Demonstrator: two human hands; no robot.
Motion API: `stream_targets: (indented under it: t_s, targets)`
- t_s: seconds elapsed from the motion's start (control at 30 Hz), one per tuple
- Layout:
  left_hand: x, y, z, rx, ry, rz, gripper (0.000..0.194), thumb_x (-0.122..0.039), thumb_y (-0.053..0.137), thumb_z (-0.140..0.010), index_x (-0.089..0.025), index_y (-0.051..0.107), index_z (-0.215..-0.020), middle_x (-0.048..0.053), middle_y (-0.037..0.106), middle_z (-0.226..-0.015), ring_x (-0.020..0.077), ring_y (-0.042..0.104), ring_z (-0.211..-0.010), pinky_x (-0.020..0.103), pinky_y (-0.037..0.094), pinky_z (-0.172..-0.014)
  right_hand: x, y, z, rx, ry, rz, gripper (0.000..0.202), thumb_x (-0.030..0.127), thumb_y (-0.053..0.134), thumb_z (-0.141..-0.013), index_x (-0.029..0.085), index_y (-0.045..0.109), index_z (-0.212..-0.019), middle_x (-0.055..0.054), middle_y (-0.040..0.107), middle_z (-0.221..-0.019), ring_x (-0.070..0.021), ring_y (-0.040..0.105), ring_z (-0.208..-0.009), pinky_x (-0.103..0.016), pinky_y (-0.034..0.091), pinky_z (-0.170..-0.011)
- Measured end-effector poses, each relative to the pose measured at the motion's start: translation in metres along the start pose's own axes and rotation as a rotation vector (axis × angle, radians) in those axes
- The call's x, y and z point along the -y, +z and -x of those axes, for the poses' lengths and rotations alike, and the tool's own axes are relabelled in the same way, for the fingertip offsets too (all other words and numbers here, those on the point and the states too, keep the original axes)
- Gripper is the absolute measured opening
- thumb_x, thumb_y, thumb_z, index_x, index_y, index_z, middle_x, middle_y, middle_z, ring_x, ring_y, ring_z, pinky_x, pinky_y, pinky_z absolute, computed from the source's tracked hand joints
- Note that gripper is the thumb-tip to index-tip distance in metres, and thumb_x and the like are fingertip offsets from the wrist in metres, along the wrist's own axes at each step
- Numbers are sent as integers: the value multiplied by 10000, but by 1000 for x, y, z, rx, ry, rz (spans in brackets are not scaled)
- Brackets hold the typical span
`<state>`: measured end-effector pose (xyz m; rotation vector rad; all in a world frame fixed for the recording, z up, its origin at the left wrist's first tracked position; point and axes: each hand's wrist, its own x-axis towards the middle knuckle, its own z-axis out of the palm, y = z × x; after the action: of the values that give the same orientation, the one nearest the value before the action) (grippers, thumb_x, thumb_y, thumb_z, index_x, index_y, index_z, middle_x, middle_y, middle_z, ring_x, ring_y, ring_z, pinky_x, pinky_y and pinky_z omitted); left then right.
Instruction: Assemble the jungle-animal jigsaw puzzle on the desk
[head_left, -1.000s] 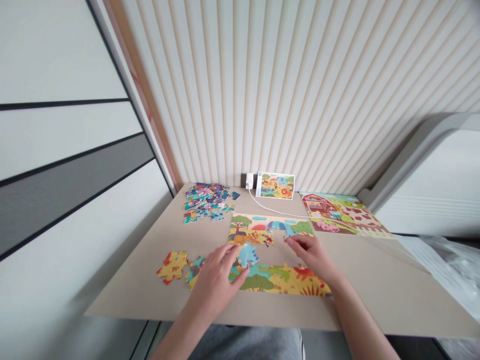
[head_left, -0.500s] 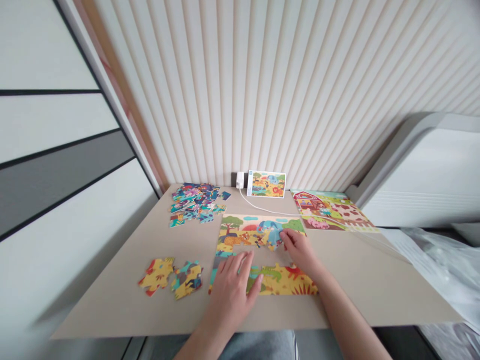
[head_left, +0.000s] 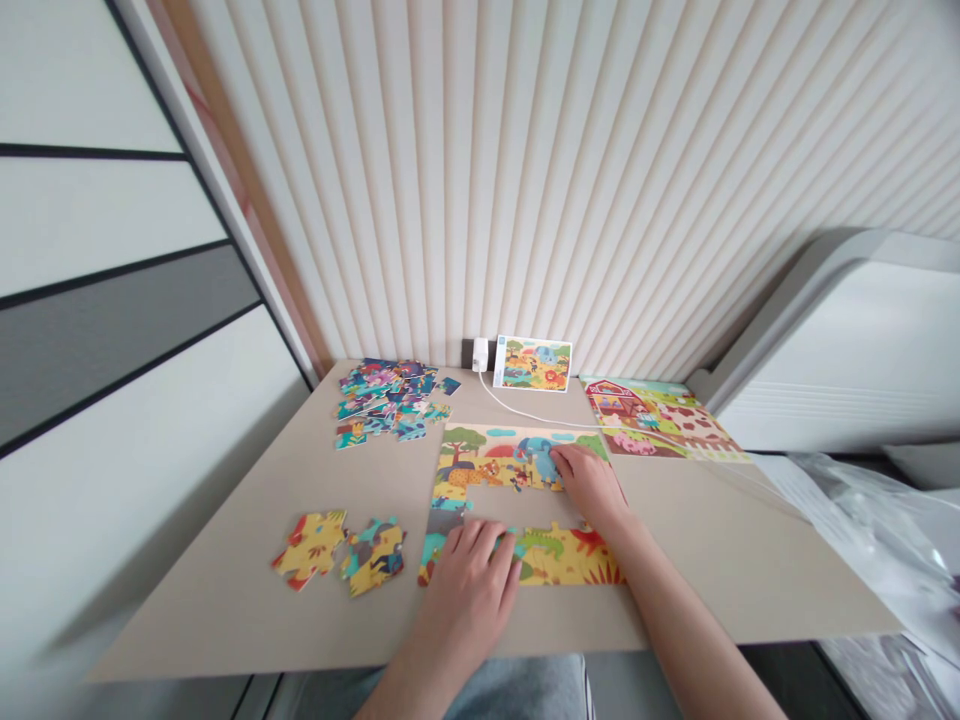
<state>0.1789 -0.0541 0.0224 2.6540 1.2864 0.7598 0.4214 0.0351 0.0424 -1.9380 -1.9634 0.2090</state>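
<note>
A partly assembled animal jigsaw puzzle point(head_left: 577, 570) lies in front of me, with a bare gap across its middle. My right hand point(head_left: 592, 485) is over its upper right part, fingers bunched and fingertips on the elephant puzzle piece point(head_left: 544, 462), which sits in line with the pieces around it. The underside of these fingers is hidden. My left hand point(head_left: 476, 575) rests on the lower left of the puzzle, fingers bent loosely and holding nothing. To its left lie two loose puzzle pieces, one mostly yellow point(head_left: 311, 548) and one yellow and teal point(head_left: 375, 557).
A pile of dark blue and purple puzzle pieces point(head_left: 390, 395) lies at the back left. A picture card point(head_left: 534, 363) leans on the ribbed wall beside a white charger point(head_left: 480, 355). Its cable point(head_left: 525, 415) runs right, across a farm puzzle point(head_left: 652, 415).
The elephant piece under my right hand has shifted slightly up and now lies flush with its neighbours. My left hand has drawn back a little, its fingers more bent.
</note>
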Motion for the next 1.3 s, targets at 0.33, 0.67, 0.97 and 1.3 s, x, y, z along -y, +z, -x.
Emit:
stream_targets:
  t_s: [0.33, 0.67, 0.97, 1.3]
  targets:
    - [0, 0, -2, 21, -10, 11, 179, -186, 574, -988, -200, 653, -1148, 88, 655, -1137, 299, 609, -1089, 502, 523, -933, 8, 1, -1, -15, -105, 268, 341, 317, 408, -1093, 221, 735, -1107, -109, 707, -1093, -241, 631, -1073, -300, 440, -863]
    - [-1, -3, -2, 40, -38, 29, 193, -187, 568, -994, -219, 657, -1162, 69, 653, -1150, 289, 599, -1103, 500, 510, -971, 2, 4, 21, -98, -333, 168, 253, 354, 538, -1058, 266, 773, -1086, -70, 673, -1011, -214, 628, -946, -325, 449, -882]
    - [-2, -2, -1, 27, -32, 30, 191, -181, 586, -983, -221, 659, -1155, 71, 656, -1144, 285, 603, -1102, 492, 509, -974, 2, 10, 26, -120, -334, 168, 295, 388, 525, -1061, 263, 761, -1187, -84, 673, -1048, -225, 633, -962, -354, 472, -908]
    - [0, -2, -2, 41, -34, 37, 183, -189, 568, -994, -206, 659, -1151, 77, 654, -1148, 290, 592, -1107, 506, 509, -971, -4, 5, 24, -91, -373, 252, 257, 382, 582, -1037, 311, 761, -1207, -87, 689, -1124, -254, 643, -1028, -405, 475, -935]
